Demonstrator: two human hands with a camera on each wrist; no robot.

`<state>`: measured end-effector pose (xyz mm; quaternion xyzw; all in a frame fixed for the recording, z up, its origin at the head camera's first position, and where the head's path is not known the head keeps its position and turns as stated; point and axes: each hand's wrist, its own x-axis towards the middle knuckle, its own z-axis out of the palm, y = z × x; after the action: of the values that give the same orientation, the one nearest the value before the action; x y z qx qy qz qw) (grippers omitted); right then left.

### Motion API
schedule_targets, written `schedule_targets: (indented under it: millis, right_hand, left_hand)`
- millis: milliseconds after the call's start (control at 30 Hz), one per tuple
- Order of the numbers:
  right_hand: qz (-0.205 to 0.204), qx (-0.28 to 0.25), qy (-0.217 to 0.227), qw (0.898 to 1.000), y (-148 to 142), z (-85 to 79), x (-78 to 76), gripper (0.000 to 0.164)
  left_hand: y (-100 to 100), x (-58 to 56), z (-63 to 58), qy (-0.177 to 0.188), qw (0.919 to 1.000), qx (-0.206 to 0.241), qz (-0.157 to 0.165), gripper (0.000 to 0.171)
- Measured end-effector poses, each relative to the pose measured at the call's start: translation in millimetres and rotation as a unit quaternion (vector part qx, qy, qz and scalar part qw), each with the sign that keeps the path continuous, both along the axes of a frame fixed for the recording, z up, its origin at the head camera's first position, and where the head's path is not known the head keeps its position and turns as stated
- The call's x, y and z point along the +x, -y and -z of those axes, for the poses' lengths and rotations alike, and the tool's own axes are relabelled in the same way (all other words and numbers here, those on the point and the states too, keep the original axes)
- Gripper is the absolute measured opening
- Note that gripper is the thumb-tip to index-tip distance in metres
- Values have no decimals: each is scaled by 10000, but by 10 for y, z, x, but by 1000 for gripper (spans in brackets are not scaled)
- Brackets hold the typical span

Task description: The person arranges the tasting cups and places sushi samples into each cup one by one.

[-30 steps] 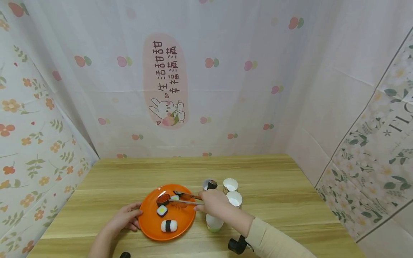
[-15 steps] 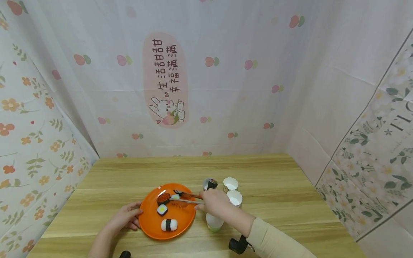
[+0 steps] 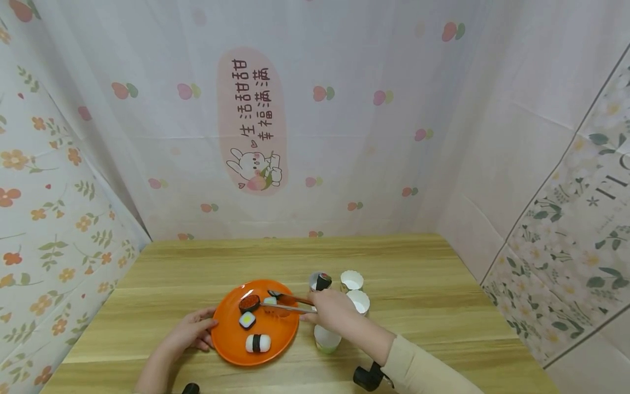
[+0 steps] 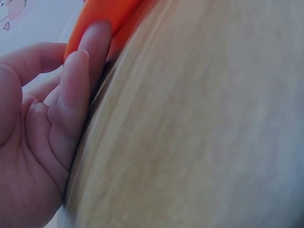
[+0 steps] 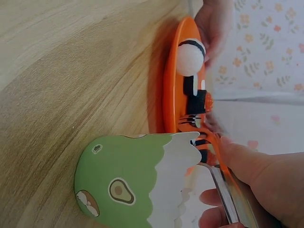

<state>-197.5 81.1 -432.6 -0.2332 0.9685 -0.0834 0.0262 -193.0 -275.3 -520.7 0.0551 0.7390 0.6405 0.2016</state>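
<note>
My left hand (image 3: 189,332): pinching orange plate (image 3: 230,338)
My right hand (image 3: 336,310): pinching tongs (image 3: 290,309) — shiny
Avocado cup (image 5: 130,171): near right fingers

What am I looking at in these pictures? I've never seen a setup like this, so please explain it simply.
There's no robot here, just a person working bare-handed. One picture comes from a camera worn on the head, looking forward and down; the others come from cameras on each wrist. On the wooden table is an orange plate with sushi-like pieces. Paper cups stand to its right, with a dark roll at one's mouth. The left hand holds the plate's edge. The right hand holds tongs, their tips around a small pale piece; I can't tell whether they grip it.
</note>
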Motion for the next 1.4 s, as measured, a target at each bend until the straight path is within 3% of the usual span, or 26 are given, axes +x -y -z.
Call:
schedule_targets:
  millis: [1033, 1400]
  right_hand:
    - [15, -461, -370, 9983, -268, -88, 86, 52]
    - [217, -774, -239, 9965, -385, -195, 137, 39]
  left_hand:
    - [-4, -2, -27, 67, 10000, -4, -34, 62]
    - [8, -1, -7, 75, 10000, 19, -7, 64]
